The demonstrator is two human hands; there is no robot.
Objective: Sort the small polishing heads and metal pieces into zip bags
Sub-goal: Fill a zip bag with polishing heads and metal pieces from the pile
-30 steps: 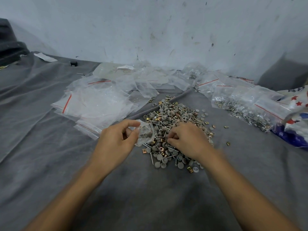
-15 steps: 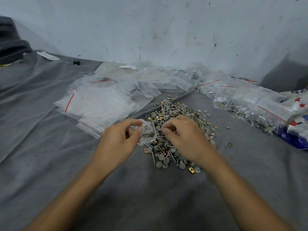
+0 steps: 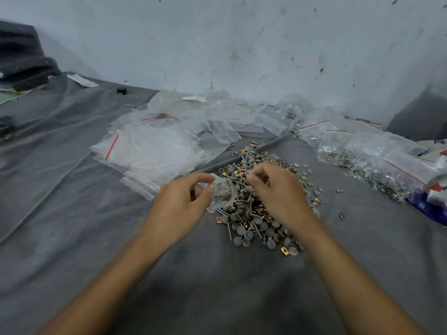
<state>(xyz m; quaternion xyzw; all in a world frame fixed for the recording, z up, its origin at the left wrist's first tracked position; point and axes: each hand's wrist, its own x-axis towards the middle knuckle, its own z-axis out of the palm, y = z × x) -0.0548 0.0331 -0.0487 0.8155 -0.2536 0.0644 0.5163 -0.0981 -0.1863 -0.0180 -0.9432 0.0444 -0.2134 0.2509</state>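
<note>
Right hand [image 3: 278,192] lifted off pile [image 3: 256,223]; left hand [image 3: 179,204] pinches one bag [image 3: 221,194].

My right hand [image 3: 275,192] covers the right part of the pile [image 3: 244,228] at the middle of the grey cloth [image 3: 72,213]. Its curled fingertips [image 3: 252,181] are blurred, so I cannot tell whether they pinch a piece. The small zip bag [image 3: 222,194] pinched in my left hand [image 3: 179,206] has contents too blurred to name. The picture's edge cuts off a dark bundle [image 3: 21,59] at the cloth's far left corner and a blue-and-white packet [image 3: 433,204] at its right edge. Near the far edge, a black object [image 3: 121,90] is too small to identify.
</note>
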